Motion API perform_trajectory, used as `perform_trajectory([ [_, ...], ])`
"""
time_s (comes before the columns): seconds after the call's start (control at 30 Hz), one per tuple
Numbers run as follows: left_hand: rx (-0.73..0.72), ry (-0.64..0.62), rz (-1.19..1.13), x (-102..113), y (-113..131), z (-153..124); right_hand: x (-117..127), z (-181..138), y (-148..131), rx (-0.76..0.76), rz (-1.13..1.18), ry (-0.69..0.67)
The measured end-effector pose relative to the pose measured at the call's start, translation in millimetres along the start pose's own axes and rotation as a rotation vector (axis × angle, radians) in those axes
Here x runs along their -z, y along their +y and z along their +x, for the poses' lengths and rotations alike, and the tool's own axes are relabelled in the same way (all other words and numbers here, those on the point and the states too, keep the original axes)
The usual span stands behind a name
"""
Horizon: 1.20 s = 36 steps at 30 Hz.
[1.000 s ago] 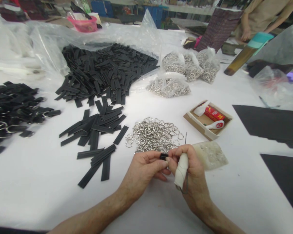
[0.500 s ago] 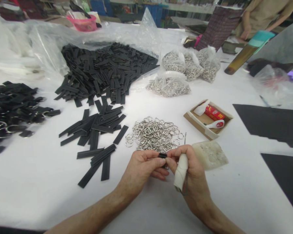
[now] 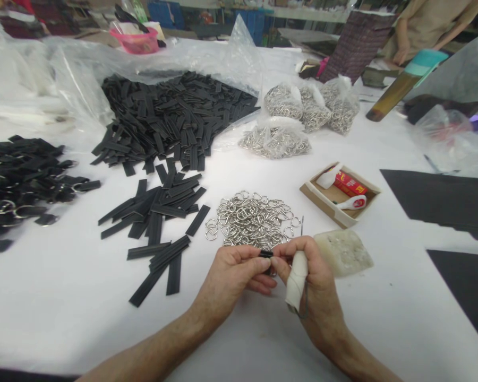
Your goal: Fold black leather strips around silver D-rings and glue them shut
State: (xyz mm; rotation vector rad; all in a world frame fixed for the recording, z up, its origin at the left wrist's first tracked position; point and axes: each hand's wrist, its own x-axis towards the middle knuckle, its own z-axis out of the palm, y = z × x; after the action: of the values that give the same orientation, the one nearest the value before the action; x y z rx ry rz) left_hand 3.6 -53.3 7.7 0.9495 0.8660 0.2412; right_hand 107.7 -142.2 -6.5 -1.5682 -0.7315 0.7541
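Four bags (image 3: 282,123) hold rings (image 3: 336,114) (hands (image 3: 231,276) (image 3: 318,292) pinch a strip (image 3: 266,254)).

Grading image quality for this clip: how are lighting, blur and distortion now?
Head view: bright, with a soft shadow on the white table beside the left arm; head view: glints on the metal rings and sheen on the clear plastic; head view: left hand and right hand look fairly clear, while the black pile at the left edge looks smeared and stretched.

This is a workshop, shown by heaped black strips (image 3: 171,114), bagged metal rings (image 3: 276,143) and a co-worker (image 3: 432,26).
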Motion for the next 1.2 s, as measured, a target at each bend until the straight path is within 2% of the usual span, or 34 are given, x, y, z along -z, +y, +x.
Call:
perform_trajectory([
  [0.27, -0.003, 0.036, -0.023, -0.8, -0.1, 0.6, -0.3, 0.6, -1.5, 0.026, -0.036, 0.005],
  [0.6, -0.001, 0.009, -0.053, 3.1, -2.4, 2.5, 4.5, 0.6, -9.6, 0.078, -0.058, 0.033],
  [0.83, 0.029, -0.048, -0.137, 8.9, -0.3, 5.2, 30.2, -3.3, -15.0, 0.185, -0.136, 0.092],
  [1.0, 0.064, -0.043, -0.179, 8.2, 1.8, 5.6, 48.1, -4.2, -15.3, 0.173, 0.005, 0.08],
  [1.2, 0.039, -0.036, -0.157, 3.6, 3.8, 3.4, 90.6, -13.8, -20.0, 0.218, -0.098, 0.161],
])
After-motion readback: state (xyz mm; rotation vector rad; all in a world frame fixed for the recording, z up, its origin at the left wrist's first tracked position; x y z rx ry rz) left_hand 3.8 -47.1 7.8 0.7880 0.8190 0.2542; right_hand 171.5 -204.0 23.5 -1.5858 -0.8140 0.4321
